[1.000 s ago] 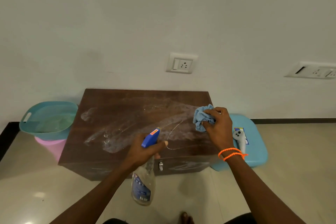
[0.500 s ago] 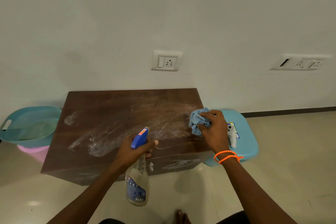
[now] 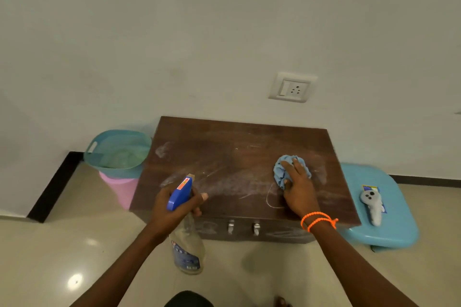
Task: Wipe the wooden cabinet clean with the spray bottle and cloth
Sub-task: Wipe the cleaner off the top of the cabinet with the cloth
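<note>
A low dark wooden cabinet point(image 3: 224, 152) stands against the wall, its top smeared with whitish streaks. My left hand point(image 3: 172, 209) grips a clear spray bottle point(image 3: 185, 249) with a blue trigger head, held at the cabinet's front left edge. My right hand point(image 3: 298, 187) presses a crumpled blue cloth point(image 3: 282, 169) flat on the right part of the top. An orange band circles my right wrist. Two metal handles show on the cabinet's front.
A teal tub point(image 3: 117, 149) sits on a pink bucket point(image 3: 119, 189) left of the cabinet. A light blue stool point(image 3: 399, 229) at the right carries a white controller point(image 3: 371, 204). A wall socket point(image 3: 291, 87) is above. Tiled floor lies in front.
My right hand has slid the cloth from the cabinet's right edge inward onto the top, with the fingers now flatter. The view has shifted to the left. The bottle stays in my left hand.
</note>
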